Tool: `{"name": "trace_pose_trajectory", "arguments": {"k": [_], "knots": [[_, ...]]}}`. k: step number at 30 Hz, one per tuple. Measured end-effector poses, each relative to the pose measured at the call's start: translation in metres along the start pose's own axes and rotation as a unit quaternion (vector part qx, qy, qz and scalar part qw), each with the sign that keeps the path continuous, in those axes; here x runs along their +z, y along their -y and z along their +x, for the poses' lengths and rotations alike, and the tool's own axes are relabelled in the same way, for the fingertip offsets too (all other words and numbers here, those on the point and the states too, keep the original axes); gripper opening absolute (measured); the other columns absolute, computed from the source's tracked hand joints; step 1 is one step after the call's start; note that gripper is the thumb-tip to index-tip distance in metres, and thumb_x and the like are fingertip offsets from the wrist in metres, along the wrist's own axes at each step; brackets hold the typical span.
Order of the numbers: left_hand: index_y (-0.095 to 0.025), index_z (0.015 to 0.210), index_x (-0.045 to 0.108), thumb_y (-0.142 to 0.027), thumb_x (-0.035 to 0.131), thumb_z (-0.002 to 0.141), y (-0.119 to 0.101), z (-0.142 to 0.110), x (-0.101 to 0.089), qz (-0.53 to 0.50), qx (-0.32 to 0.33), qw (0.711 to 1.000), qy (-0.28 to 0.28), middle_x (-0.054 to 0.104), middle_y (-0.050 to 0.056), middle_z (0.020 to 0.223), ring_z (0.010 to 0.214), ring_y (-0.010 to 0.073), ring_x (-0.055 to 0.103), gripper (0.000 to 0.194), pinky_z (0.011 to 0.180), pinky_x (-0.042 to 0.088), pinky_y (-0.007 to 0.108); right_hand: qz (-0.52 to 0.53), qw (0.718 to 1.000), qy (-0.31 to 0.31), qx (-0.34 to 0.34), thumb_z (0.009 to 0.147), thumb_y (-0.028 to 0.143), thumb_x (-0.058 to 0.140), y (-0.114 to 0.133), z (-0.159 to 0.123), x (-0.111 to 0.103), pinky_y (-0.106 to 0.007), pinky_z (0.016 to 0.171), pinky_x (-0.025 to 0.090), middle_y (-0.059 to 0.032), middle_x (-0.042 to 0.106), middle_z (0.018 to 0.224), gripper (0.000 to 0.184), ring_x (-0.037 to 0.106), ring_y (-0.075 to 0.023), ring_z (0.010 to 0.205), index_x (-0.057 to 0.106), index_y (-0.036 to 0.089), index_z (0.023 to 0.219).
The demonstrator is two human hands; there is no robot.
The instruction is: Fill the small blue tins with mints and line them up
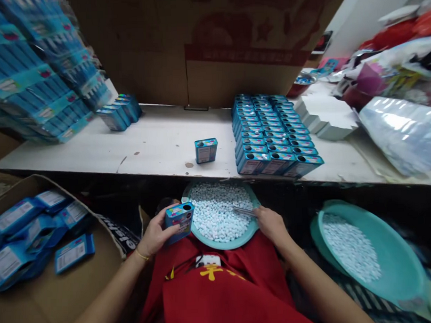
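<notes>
My left hand (155, 233) is closed around a small blue box (180, 220) with a dark round hole in its top, held upright at the left rim of a teal basin (218, 245). Small pale blue and white pellets, like candies, fill the basin (217, 213) on my lap. At its right side my right hand (271, 222) grips a flat metal scoop (244, 211), whose tip reaches into the pellets. Just beyond the basin, a single blue box (205, 150) stands on the white table.
Rows of blue boxes (271, 136) stand on the white table (158, 144), beside white cartons (325, 115). Wrapped box stacks (39, 78) rise at left. A cardboard box (92, 274) holds several blue boxes (74, 253). Another teal basin (391, 254) with pellets sits at right.
</notes>
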State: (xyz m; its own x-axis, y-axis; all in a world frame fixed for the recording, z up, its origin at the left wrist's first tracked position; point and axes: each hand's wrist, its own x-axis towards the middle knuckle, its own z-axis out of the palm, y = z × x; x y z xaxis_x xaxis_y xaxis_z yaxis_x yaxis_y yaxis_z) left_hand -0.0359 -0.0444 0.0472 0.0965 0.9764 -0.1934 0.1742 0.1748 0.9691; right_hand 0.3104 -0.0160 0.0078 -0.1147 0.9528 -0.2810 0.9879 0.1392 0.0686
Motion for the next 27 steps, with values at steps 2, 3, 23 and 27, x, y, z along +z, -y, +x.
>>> {"name": "trace_pose_trajectory", "arguments": {"k": [2,3,23,27], "knots": [[-0.017,0.118,0.04,-0.035,0.058,0.065,0.001,-0.002,-0.005,0.057,-0.004,0.998,-0.018,0.057,0.008,0.11,0.097,0.0226,0.055,0.059,0.085,0.043,0.037,0.015,1.0,-0.002,-0.004,0.081,0.011,0.03,0.014,0.008,0.006,-0.023,0.065,0.037,-0.0079,0.059,0.089,0.032,0.056,-0.0153,0.08,0.058,0.019,0.095],[-0.018,0.118,0.04,-0.034,0.057,0.065,0.002,-0.004,-0.007,0.102,0.0,0.994,-0.026,0.057,0.007,0.109,0.097,0.0224,0.054,0.057,0.087,0.042,0.037,0.029,1.0,0.002,-0.007,0.081,0.011,0.03,0.023,0.012,0.01,-0.024,0.066,0.037,-0.0084,0.059,0.09,0.033,0.055,-0.0157,0.082,0.058,0.018,0.096],[-0.021,0.121,0.029,-0.029,0.068,0.049,0.021,0.034,0.03,0.269,0.189,0.943,0.051,0.043,0.01,0.118,0.108,0.0253,0.043,0.082,0.093,0.034,0.041,0.413,0.909,-0.034,-0.044,0.074,0.015,0.04,0.039,0.035,-0.003,-0.022,0.074,0.04,-0.0006,0.065,0.092,0.034,0.056,-0.0139,0.087,0.063,0.021,0.098],[-0.017,0.121,0.029,-0.031,0.069,0.049,0.035,0.05,0.061,0.289,0.209,0.934,-0.003,0.043,0.011,0.116,0.107,0.0264,0.043,0.084,0.091,0.035,0.043,0.337,0.937,-0.008,-0.093,0.073,0.013,0.04,0.029,0.024,-0.055,-0.02,0.073,0.039,-0.0001,0.065,0.093,0.036,0.055,-0.0135,0.088,0.063,0.024,0.098]]}}
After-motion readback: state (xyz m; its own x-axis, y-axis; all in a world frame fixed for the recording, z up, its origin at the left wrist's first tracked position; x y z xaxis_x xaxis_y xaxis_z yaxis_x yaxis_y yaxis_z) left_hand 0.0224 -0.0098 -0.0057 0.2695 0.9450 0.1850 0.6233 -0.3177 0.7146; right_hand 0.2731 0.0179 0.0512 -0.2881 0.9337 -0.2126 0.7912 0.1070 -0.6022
